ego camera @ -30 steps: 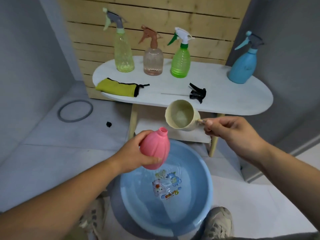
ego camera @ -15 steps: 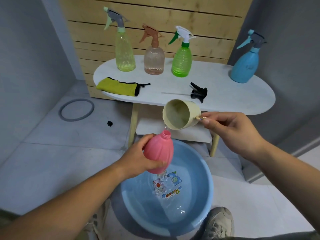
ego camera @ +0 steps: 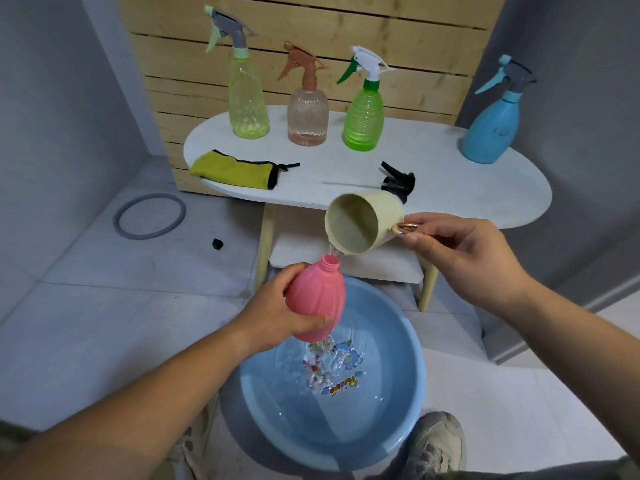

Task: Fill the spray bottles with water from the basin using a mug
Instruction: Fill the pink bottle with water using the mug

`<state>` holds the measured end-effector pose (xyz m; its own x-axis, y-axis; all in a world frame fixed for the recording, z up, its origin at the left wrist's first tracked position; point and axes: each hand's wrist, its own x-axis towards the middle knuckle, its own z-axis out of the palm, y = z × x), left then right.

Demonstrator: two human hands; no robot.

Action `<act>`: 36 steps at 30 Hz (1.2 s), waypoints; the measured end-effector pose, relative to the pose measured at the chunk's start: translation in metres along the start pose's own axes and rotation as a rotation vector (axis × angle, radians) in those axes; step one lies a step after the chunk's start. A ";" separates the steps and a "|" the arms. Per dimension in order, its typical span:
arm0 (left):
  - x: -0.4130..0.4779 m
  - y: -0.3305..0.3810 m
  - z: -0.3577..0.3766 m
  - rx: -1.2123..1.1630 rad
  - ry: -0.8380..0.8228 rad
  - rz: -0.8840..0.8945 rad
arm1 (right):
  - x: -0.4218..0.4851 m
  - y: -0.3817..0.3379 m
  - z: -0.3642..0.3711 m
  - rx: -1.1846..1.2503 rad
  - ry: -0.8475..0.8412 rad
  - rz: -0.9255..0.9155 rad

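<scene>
A person crouched over a blue basin (ego camera: 408, 344) on a pale tiled floor (ego camera: 104, 306) tips a cream mug (ego camera: 363, 223) toward the open neck of a pink bottle (ego camera: 317, 301). The right hand (ego camera: 464, 258) pinches the mug's handle between thumb and fingers, fully closed on it, with the mug's mouth turned down and to the left. A thin stream of water falls from its rim at the bottle's neck; how much goes in is hard to judge, since water also drips from the bottle's base and ruffles the surface of the basin below. The left hand (ego camera: 277, 313) wraps the bottle's body, fingers curled closed around it, holding it tilted just above the basin.

Behind them stands a white oval table (ego camera: 485, 202) on light wooden legs, with a lower shelf (ego camera: 346, 261) under it. On the tabletop, from left, are a yellow-green spray bottle (ego camera: 247, 95), a clear brownish spray bottle (ego camera: 307, 109), a bright green spray bottle (ego camera: 364, 116) and, well apart at the far right, a blue spray bottle (ego camera: 493, 129). A folded yellow cloth (ego camera: 235, 171) lies near the table's left edge, and a loose black spray head (ego camera: 398, 180) with its thin tube lies near the front edge, just behind the mug.

A slatted wooden panel (ego camera: 311, 26) backs the table between grey walls (ego camera: 52, 116). A grey ring (ego camera: 149, 216) and a small black piece (ego camera: 217, 244) lie on the floor to the left. A shoe (ego camera: 436, 445) shows beside the basin.
</scene>
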<state>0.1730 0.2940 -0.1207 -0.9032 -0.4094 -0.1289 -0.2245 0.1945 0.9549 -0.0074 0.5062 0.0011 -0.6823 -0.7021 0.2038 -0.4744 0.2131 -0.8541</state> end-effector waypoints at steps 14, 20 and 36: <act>0.002 -0.007 0.001 -0.014 0.015 -0.011 | -0.002 -0.005 0.002 -0.110 0.004 -0.057; 0.002 -0.009 0.002 -0.012 -0.007 -0.017 | -0.004 -0.010 0.002 -0.148 0.004 -0.117; 0.001 -0.013 0.003 -0.008 -0.004 -0.032 | -0.004 -0.010 -0.001 -0.341 -0.008 -0.264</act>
<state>0.1736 0.2941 -0.1340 -0.8970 -0.4119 -0.1604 -0.2501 0.1740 0.9525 -0.0003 0.5077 0.0089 -0.5089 -0.7678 0.3893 -0.7897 0.2365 -0.5660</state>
